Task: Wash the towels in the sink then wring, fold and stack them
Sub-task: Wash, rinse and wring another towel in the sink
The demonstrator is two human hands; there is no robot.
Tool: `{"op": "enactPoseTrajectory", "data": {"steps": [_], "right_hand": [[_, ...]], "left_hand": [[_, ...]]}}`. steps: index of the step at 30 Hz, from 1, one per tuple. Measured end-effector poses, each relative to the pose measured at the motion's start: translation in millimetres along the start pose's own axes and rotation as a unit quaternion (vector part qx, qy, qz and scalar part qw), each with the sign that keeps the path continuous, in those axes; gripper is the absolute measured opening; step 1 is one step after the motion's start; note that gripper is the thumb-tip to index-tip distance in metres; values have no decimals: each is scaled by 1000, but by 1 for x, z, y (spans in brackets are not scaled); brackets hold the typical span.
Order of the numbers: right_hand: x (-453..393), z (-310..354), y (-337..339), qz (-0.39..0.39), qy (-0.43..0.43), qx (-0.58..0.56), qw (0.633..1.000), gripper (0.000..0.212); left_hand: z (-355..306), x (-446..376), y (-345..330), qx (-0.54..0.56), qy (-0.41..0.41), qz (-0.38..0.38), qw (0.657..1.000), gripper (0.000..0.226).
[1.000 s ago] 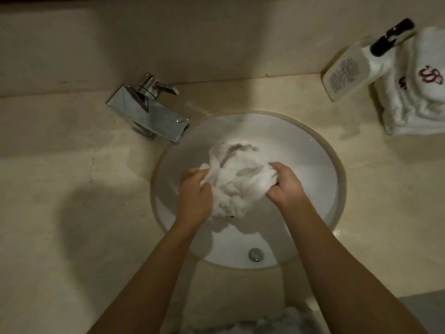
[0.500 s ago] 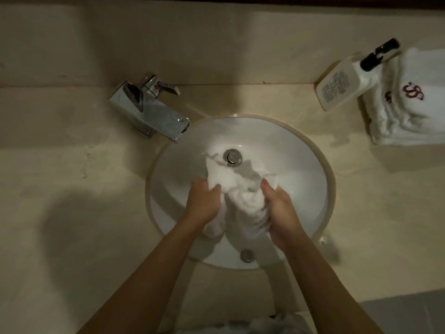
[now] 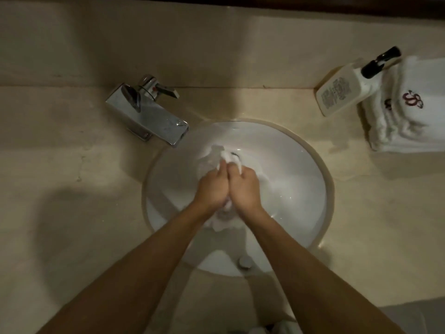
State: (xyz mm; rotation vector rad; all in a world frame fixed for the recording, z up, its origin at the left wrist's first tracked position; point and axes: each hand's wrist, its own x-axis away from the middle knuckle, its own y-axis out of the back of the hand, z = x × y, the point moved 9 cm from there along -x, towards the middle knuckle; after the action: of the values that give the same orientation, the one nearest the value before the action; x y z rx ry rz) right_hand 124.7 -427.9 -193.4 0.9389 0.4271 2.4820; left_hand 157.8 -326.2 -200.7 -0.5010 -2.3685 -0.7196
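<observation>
A wet white towel [image 3: 226, 159] is bunched up in the middle of the round white sink [image 3: 301, 169]. My left hand [image 3: 212, 186] and my right hand [image 3: 245, 186] are pressed side by side, both gripping the towel between them. Most of the cloth is hidden under my hands; small tufts show above my fingers and below my wrists. A stack of folded white towels [image 3: 409, 116] with a red embroidered logo lies on the counter at the far right.
A chrome faucet [image 3: 149, 112] stands at the sink's upper left, no water running. A white pump bottle [image 3: 346, 92] with a black nozzle leans against the folded stack. The overflow button [image 3: 244, 261] sits at the basin's near wall. Beige counter [image 3: 72, 189] surrounds the sink.
My hands have come together from either side of a loose, spread towel and squeezed it into a tight bundle. The towel now covers the drain.
</observation>
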Motion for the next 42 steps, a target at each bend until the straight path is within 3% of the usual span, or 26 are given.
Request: {"op": "enactPoseTrajectory", "data": {"steps": [3,6,10,14,19,22,24,28,30,31,34,36,38,40,42], "right_hand": [[-21,-12,4,-18,-79,-52,995,46],[-14,11,-12,9,-2,-23,1000,57],[-43,-5,10,-45,-108,-78,990,39],[-7,1,-36,10,2,-10,1000,58],[-31,-38,6,-110,-126,-89,982,47],[-8,-17,-26,-26,-28,-67,997,63],[-16,-3,-18,-22,0,-38,999,54],[-56,-29,17,-80,-121,-107,984,39],[-43,-44,-6,1,-199,-251,947,39],[-28,-43,-18,28,-209,-287,934,39],[-10,-24,-19,20,-127,-226,966,27],[-20,-17,-6,-21,-72,-158,985,30],[-41,-26,7,-69,-108,-137,982,36],[-61,-44,15,-63,-173,-132,974,38],[-68,-55,23,-28,-185,-143,972,40]], "left_hand": [[-3,1,-10,56,21,-8,998,61],[5,-19,1,120,45,11,992,54],[1,-6,-8,44,14,17,999,59],[26,-28,4,115,97,31,988,51],[4,-3,-5,32,28,34,999,55],[11,-23,1,34,72,52,995,61],[7,-22,5,46,59,51,996,61],[-34,14,-3,-28,-83,42,995,55],[-48,16,-4,-41,-117,18,992,52],[-46,6,1,-38,-90,-3,995,52],[-20,-28,7,-59,24,2,998,56],[-11,-21,2,-55,23,18,998,62],[-19,5,-9,-59,-42,31,997,58],[-24,28,-26,-37,-96,77,992,53],[-14,31,-17,35,-55,72,995,48]]}}
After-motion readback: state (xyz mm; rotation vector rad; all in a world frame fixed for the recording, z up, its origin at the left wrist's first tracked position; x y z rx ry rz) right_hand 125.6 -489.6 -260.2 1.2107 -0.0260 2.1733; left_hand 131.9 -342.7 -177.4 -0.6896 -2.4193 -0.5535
